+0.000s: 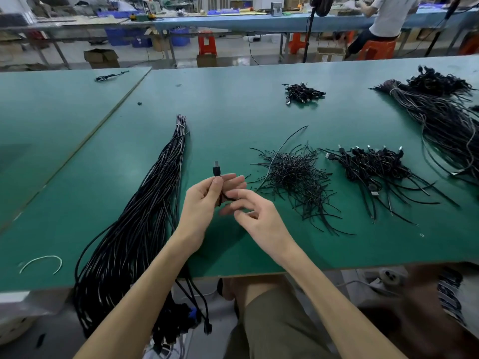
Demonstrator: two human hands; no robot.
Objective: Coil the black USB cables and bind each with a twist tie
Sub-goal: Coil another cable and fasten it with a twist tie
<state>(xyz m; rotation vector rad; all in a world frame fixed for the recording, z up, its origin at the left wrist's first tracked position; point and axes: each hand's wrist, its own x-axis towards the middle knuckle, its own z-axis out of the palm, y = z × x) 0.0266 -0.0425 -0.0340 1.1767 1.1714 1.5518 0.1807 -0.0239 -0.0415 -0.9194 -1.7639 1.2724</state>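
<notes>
At the near edge the bundle (134,229) of loose cables hangs over the worktop (233,112) and runs off along its left side. Just right of it, above the near edge, my left hand (204,203) is clamped on one cable (225,196), thumb and fingers curled round it. The plug (216,170) sticks up past my fingertips.

My right hand (255,216) is tight in beside it, index finger laid across the cable at my left palm and the other fingers loosely bent. I cannot tell whether it pinches the cable or only touches it. How much is coiled so far is hidden inside my palm.

This looks like the winding step. To do it well, I'd use the plug as the anchor and lay each loop the same length, flat against the palm. My left thumb should trap every turn so nothing springs out. No twisting the cable as it feeds, and the tail should finish short beside the plug.

Farther in, right of my hands, lie the ties (293,177), a loose heap and an easy reach for one. Beyond them to the right sit finished coils (373,164). A smaller heap (303,93) lies toward the far edge.
</notes>
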